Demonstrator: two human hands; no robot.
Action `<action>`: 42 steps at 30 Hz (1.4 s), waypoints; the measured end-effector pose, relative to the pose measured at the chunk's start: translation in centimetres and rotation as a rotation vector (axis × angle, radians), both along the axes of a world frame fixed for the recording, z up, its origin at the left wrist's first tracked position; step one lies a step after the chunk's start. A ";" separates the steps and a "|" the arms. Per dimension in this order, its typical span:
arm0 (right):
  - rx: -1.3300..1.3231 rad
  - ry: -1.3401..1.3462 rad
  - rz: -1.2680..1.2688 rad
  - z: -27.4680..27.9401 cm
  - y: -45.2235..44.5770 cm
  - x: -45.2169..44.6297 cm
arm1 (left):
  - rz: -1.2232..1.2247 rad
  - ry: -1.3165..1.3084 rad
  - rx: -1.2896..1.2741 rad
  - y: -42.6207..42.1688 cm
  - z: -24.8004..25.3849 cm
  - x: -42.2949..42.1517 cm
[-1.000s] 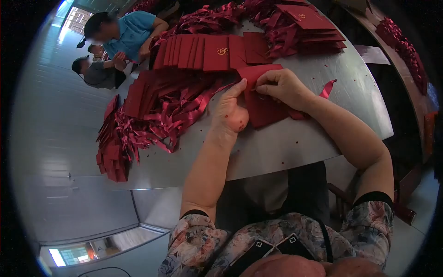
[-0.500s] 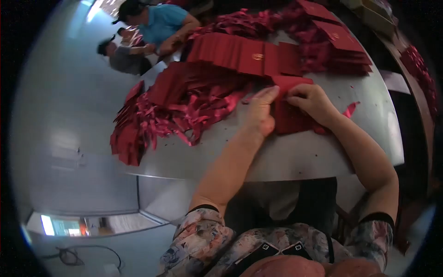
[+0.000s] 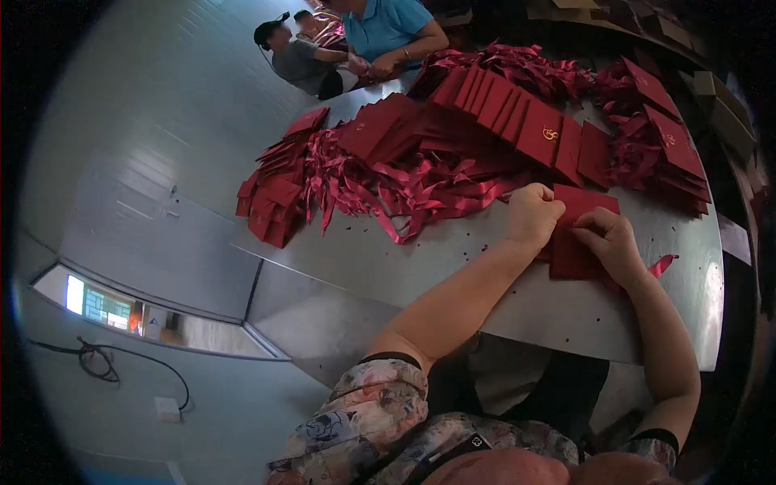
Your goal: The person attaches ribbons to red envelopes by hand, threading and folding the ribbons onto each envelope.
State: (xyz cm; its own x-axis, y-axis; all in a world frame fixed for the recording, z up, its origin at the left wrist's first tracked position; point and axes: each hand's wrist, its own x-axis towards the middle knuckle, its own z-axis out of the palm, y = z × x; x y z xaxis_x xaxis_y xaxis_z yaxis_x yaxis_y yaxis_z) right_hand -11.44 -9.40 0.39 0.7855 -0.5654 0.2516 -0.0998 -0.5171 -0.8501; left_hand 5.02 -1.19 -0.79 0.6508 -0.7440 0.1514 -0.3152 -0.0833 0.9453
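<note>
A flat dark red gift bag (image 3: pixel 572 242) of card or paper lies on the table in front of me. My left hand (image 3: pixel 533 217) is closed at its upper left edge, fingers curled in. My right hand (image 3: pixel 613 242) pinches at the bag's face, thumb and forefinger together; whatever small part is between them is hidden. A red ribbon end (image 3: pixel 664 264) sticks out to the right beneath my right wrist. Just beyond my hands leans a row of similar red bags (image 3: pixel 537 133), one with a gold emblem.
Loose red ribbons (image 3: pixel 404 190) spread from a pile of bags at left. More stacked bags (image 3: pixel 675 149) sit at the right edge. The grey metal table (image 3: pixel 420 267) has small dark specks. Across it, a person in a blue shirt (image 3: pixel 392 32) and one in grey (image 3: pixel 299 65) work.
My view has swung, so table and hands appear farther right and lower. My left fingers, stretched along the bag's edge before, are now curled at its upper left. The right hand still pinches.
</note>
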 end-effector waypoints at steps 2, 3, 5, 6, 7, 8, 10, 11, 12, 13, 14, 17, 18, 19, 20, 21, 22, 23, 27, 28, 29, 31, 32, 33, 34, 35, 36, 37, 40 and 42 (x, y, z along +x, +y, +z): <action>0.010 0.036 0.001 0.9 0.6 -0.1 | 0.011 -0.098 0.068 0.1 0.4 0.0; 0.020 0.072 -0.004 1.2 0.9 -0.1 | 0.014 -0.198 0.137 0.0 0.3 0.0; -0.023 0.057 0.028 1.1 1.1 -0.1 | 0.064 -0.298 0.157 -0.4 0.0 -0.5; -0.067 0.041 0.058 1.0 1.2 -0.1 | 0.111 -0.399 0.177 -0.7 -0.2 -0.9; -0.066 0.043 0.060 1.0 1.2 -0.1 | 0.112 -0.396 0.179 -0.9 -0.3 -1.2; -0.093 0.062 0.068 1.0 1.2 0.0 | 0.146 -0.439 0.163 -1.1 -0.4 -1.5; -0.121 0.083 0.076 1.1 1.2 0.0 | 0.180 -0.478 0.147 -1.2 -0.3 -1.7; -0.102 0.070 0.088 1.5 1.4 -0.1 | 0.168 -0.439 0.168 -1.1 -0.2 -1.5; -0.083 0.056 0.100 1.9 1.5 0.0 | 0.156 -0.399 0.188 -1.1 0.0 -1.3; -0.082 0.063 0.094 1.6 1.4 0.4 | 0.082 -0.343 0.142 -1.2 -0.4 -0.1; -0.078 0.027 0.081 0.7 0.9 0.8 | -0.011 -0.273 0.098 -1.4 -1.2 0.7; -0.047 -0.001 -0.097 0.8 0.4 -0.4 | -0.175 0.639 -0.050 -0.5 0.5 0.7; 0.022 -0.050 -0.123 0.5 0.2 -0.4 | -0.252 0.830 0.021 -0.3 0.4 1.3; 0.086 -0.110 -0.139 0.1 -0.1 -0.4 | -0.273 0.899 0.038 0.2 1.3 1.0; 0.093 -0.091 -0.172 -0.5 -0.4 -0.4 | -0.283 0.960 0.052 0.6 2.2 0.7; 0.100 -0.136 -0.166 -0.9 -0.7 -0.2 | -0.300 0.973 0.070 0.4 1.7 0.9; 0.103 -0.186 -0.154 -1.0 -0.7 -0.2 | -0.353 1.043 0.030 0.0 1.1 1.2; 0.104 -0.184 -0.167 -1.1 -0.6 -0.3 | -0.401 1.108 -0.014 -0.3 0.7 1.4; 0.105 -0.172 -0.134 -0.8 -0.4 -0.3 | -0.418 1.191 -0.049 0.2 1.6 0.6; 0.103 -0.192 -0.119 -1.0 -0.4 -0.3 | -0.422 1.188 -0.044 0.4 1.7 0.4; 0.104 -0.196 -0.124 -1.0 -0.5 -0.3 | -0.407 1.179 -0.060 0.5 1.8 0.3; 0.104 -0.133 -0.124 -0.6 -0.5 -0.4 | -0.399 1.169 -0.070 0.4 1.8 0.1; 0.106 -0.136 -0.129 -0.5 -0.4 -0.5 | -0.431 1.185 -0.085 0.3 1.7 0.1; 0.106 -0.149 -0.144 -0.4 -0.3 -0.5 | -0.461 1.201 -0.102 0.3 1.6 0.1; 0.106 -0.163 -0.157 -0.2 -0.2 -0.5 | -0.462 1.198 -0.100 0.3 1.5 0.1; 0.106 -0.168 -0.157 -0.1 -0.2 -0.5 | -0.470 1.150 -0.094 0.3 1.4 0.1; 0.149 -0.155 -0.150 0.2 -0.2 -0.6 | -0.477 1.104 -0.089 0.3 1.4 0.1; 0.192 -0.141 -0.144 0.3 -0.2 -0.6 | -0.476 1.102 -0.087 0.4 1.5 0.1; 0.265 -0.149 -0.121 0.3 -0.4 -0.6 | -0.492 1.053 -0.095 0.4 1.6 0.0; 0.264 -0.155 -0.111 0.2 -0.6 -0.7 | -0.491 1.048 -0.111 0.4 1.8 0.1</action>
State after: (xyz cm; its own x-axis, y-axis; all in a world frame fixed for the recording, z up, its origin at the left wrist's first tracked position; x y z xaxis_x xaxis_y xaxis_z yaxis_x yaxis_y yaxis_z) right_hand -12.16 -10.02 0.64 0.6793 -0.7070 0.1968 -0.0021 -0.2701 -0.9628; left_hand 5.09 -0.77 1.01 0.1408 -0.9675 -0.2098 0.6505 -0.0693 0.7563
